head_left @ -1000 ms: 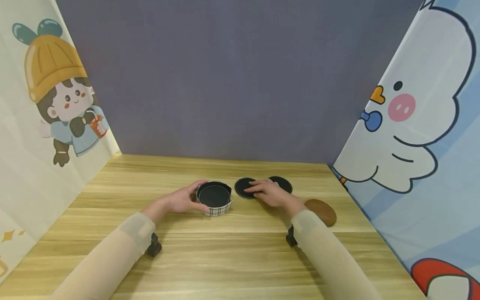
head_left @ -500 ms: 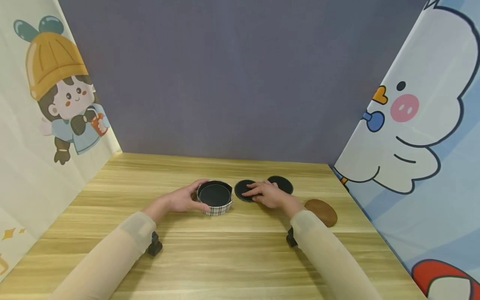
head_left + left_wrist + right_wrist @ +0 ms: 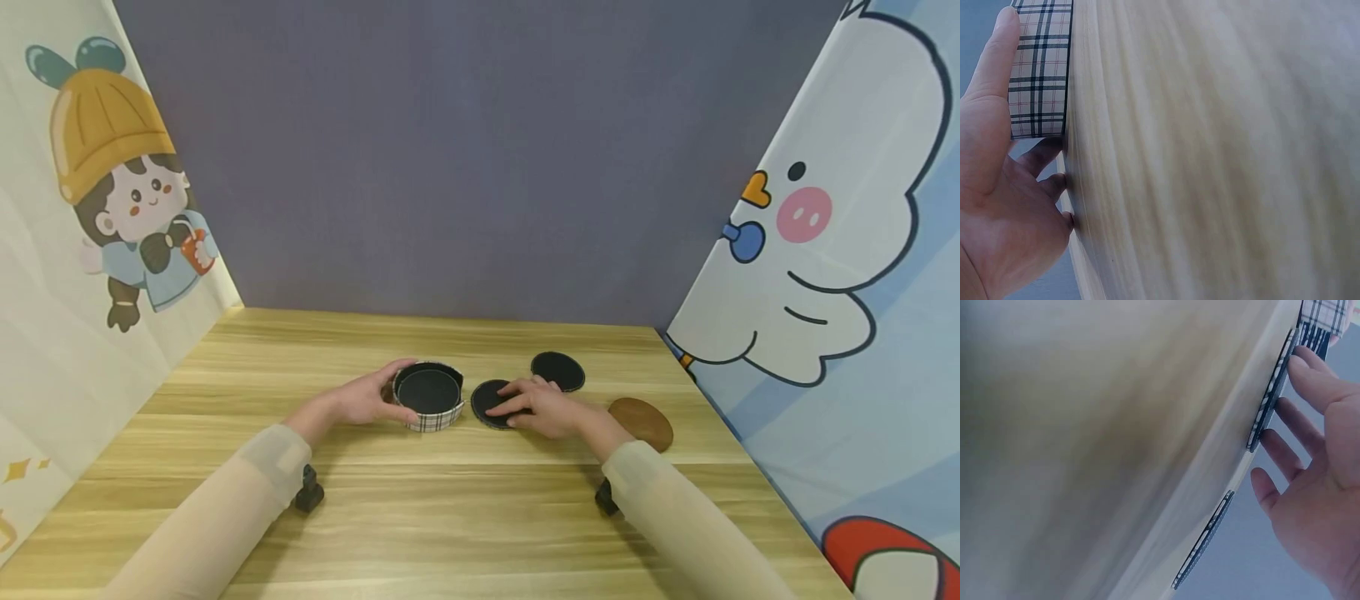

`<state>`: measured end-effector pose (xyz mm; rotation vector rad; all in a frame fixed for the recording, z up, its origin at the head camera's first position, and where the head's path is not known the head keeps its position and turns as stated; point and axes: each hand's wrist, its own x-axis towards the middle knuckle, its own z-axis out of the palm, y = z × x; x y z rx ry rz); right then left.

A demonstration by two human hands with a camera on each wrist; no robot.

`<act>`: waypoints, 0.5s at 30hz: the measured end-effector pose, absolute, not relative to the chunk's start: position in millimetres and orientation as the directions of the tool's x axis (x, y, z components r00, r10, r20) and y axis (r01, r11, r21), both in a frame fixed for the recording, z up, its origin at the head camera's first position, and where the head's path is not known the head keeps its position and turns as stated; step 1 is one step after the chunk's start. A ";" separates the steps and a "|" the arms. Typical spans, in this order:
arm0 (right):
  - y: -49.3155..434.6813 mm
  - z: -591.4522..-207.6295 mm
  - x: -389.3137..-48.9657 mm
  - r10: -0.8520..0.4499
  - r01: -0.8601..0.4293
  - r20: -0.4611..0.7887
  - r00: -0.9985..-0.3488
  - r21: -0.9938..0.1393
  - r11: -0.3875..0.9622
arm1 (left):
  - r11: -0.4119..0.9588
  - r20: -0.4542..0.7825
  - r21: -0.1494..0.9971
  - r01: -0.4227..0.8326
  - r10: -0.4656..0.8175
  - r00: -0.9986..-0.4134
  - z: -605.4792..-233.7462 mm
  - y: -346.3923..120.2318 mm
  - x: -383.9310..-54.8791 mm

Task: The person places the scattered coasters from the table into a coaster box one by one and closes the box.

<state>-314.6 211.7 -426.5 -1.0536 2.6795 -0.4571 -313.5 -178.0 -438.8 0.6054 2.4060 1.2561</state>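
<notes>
A round coaster holder [image 3: 431,422] with a checked plaid side stands on the table, a black disc lying inside it. My left hand [image 3: 366,398] holds it from the left, thumb along the near side [image 3: 1038,81] and fingers behind. Just right of the holder lies a black round coaster [image 3: 486,400] with a stitched edge. My right hand [image 3: 546,410] rests its fingertips on top of this coaster, fingers spread and slightly bent. In the right wrist view the coaster shows edge-on [image 3: 1272,390], flat on the table beneath the fingertips.
Behind the right hand lies a second black coaster [image 3: 558,372]. A brown rounded disc [image 3: 643,423] lies to the right by the wrist. The wood-grain table [image 3: 450,517] ends at a grey back panel [image 3: 450,167], with printed cloth walls on both sides.
The right hand has slid the near coaster toward me, away from the table's back edge. The second coaster is now more fully uncovered. The left hand and the holder stay in place.
</notes>
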 end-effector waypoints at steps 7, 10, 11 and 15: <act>219.6 -425.9 -297.5 -0.723 -0.649 -0.083 -0.685 -0.382 0.659 | 0.496 -0.116 0.845 0.198 0.532 -0.839 -440.2 -178.3 -313.8; 222.4 -426.7 -290.8 -0.730 -0.660 -0.074 -0.680 -0.373 0.652 | 0.494 -0.118 0.847 0.195 0.534 -0.837 -440.9 -178.4 -314.0; 223.0 -427.1 -288.9 -0.733 -0.664 -0.071 -0.676 -0.372 0.648 | 0.496 -0.118 0.846 0.196 0.533 -0.838 -441.1 -178.5 -314.2; 225.4 -428.2 -281.5 -0.744 -0.675 -0.066 -0.665 -0.375 0.636 | 0.496 -0.118 0.846 0.195 0.531 -0.839 -441.9 -179.0 -314.7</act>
